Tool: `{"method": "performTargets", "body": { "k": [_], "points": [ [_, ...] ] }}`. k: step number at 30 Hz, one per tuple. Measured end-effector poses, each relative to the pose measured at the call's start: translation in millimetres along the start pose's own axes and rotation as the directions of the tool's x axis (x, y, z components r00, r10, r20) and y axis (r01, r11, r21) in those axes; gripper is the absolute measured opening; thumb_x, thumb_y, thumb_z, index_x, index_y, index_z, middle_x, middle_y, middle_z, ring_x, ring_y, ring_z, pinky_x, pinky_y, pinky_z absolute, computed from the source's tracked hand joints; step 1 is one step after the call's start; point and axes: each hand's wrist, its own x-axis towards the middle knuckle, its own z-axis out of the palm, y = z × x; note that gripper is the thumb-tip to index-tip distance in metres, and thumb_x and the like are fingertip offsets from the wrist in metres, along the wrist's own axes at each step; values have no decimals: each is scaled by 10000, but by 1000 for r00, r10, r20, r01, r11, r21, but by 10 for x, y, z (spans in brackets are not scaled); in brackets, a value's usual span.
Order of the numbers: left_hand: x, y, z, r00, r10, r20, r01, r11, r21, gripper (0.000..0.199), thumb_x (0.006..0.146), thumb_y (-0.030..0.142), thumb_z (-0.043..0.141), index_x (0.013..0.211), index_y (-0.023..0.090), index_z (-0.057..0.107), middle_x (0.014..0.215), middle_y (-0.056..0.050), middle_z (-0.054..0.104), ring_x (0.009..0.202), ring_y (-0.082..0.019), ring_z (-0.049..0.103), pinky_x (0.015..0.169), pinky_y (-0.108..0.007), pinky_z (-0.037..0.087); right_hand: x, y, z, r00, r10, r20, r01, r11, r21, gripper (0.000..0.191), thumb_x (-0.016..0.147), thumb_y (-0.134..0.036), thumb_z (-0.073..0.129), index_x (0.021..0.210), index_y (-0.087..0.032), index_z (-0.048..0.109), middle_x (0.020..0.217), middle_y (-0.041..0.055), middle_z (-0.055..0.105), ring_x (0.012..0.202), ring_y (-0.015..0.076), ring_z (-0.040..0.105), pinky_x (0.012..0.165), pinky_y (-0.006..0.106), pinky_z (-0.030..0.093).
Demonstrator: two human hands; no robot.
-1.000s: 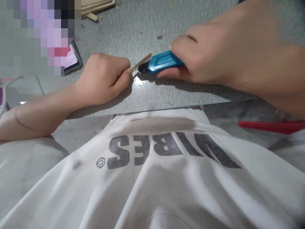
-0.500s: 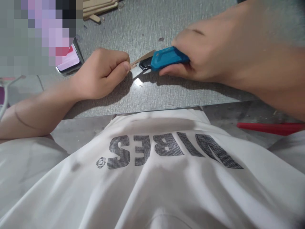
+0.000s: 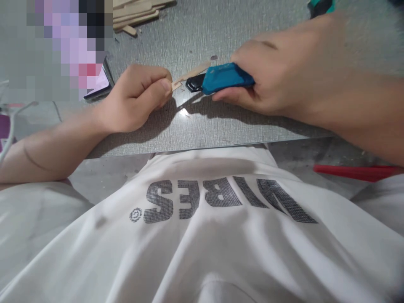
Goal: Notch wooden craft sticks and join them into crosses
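My left hand (image 3: 139, 99) is closed round a thin wooden stick (image 3: 176, 86), whose short end pokes out past the thumb. A split, thin strip of wood (image 3: 198, 69) slants up and to the right from that end. My right hand (image 3: 268, 75) is wrapped round a blue utility knife (image 3: 227, 78) with a black front part, pointing left at the stick. The knife's blade is hard to make out against the table. Both hands are just above the grey textured table (image 3: 189, 134), near its front edge.
Several flat wooden sticks (image 3: 135, 14) lie piled at the back left. A phone (image 3: 99, 86) lies left of them, partly covered by a blurred patch. A green and black object (image 3: 321, 7) is at the top right. Something red (image 3: 356, 171) shows below the table edge.
The knife has shifted slightly right, away from my left hand, and its blade no longer shows clearly by the stick. More of the stick's end and the split strip is visible.
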Motion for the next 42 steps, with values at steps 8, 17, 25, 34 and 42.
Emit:
{"method": "performTargets", "body": {
  "k": [8, 17, 25, 34, 42],
  "points": [
    [-62, 77, 113, 993, -31, -113, 37, 998, 49, 748, 1251, 879, 597, 771, 311, 511, 690, 0, 578, 654, -161, 487, 647, -423, 366, 3, 115, 286, 983, -15, -181, 36, 993, 113, 1302, 1118, -1071, -156, 1480, -257, 793, 1255, 166, 921, 1046, 360, 852, 775, 472, 315],
    [-120, 177, 184, 977, 0, -213, 60, 959, 276, 555, 1272, 544, 542, 786, 275, 538, 679, 27, 527, 661, -128, 507, 706, -370, 390, 0, 124, 228, 986, 7, -167, 12, 994, 109, 1337, 1073, -1079, -205, 1421, -260, 793, 1243, 160, 910, 1062, 361, 850, 782, 498, 321],
    [-136, 197, 221, 971, -23, -236, 102, 939, 329, 416, 1168, 416, 552, 777, 277, 523, 690, 17, 527, 651, -141, 476, 681, -379, 344, -46, 86, 149, 993, -13, -119, 22, 997, 74, 1134, 1140, -1046, -20, 1273, -263, 791, 1176, 161, 879, 964, 328, 773, 753, 469, 273],
    [-110, 152, 236, 969, -51, -241, 139, 921, 364, 421, 1138, 458, 580, 764, 294, 479, 644, 9, 506, 636, -162, 441, 656, -410, 325, -85, -4, 150, 990, 9, -142, -4, 999, 39, 968, 1232, -967, 144, 1369, -254, 784, 1178, 151, 905, 962, 353, 829, 721, 439, 254],
    [-51, 192, 276, 966, -62, -250, 94, 989, 117, 620, 1277, 684, 580, 780, 314, 561, 606, 13, 498, 642, -189, 539, 686, -425, 437, -60, -53, 188, 989, 48, -139, -30, 991, 132, 1097, 1208, -1019, 38, 1414, -237, 779, 1229, 193, 921, 981, 389, 849, 739, 457, 276]
  ]
}}
